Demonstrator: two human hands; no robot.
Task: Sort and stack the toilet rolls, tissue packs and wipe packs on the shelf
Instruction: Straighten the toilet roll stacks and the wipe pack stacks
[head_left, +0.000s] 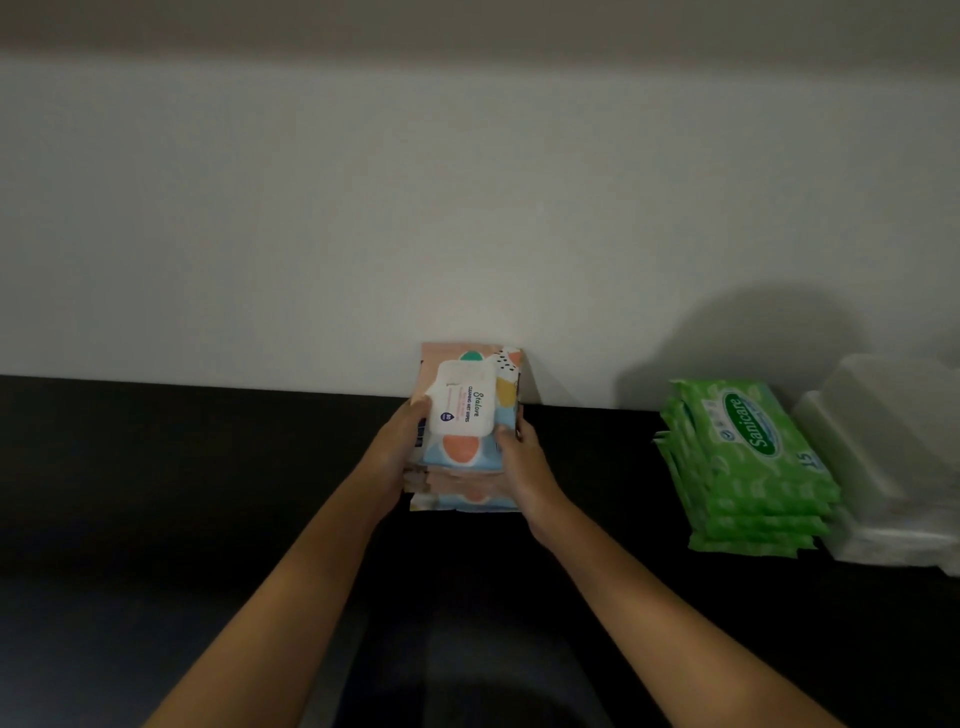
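A stack of colourful wipe packs (467, 501) sits just below the middle of the view, toward 6 o'clock, on the dark shelf (156, 467) with its far end against the white wall (311, 234). The top pack (470, 400), with a white flip lid, is held from both sides. At its 9 o'clock edge the left hand (400, 449) curls its fingers round the rim. At its 3 o'clock edge the right hand (522, 462) pinches it, thumb on top and the other fingers hidden down the side. Toward 4 o'clock, well apart, lies a pile of green wipe packs (748, 467), with pale translucent packs (883, 467) touching its 3 o'clock side.
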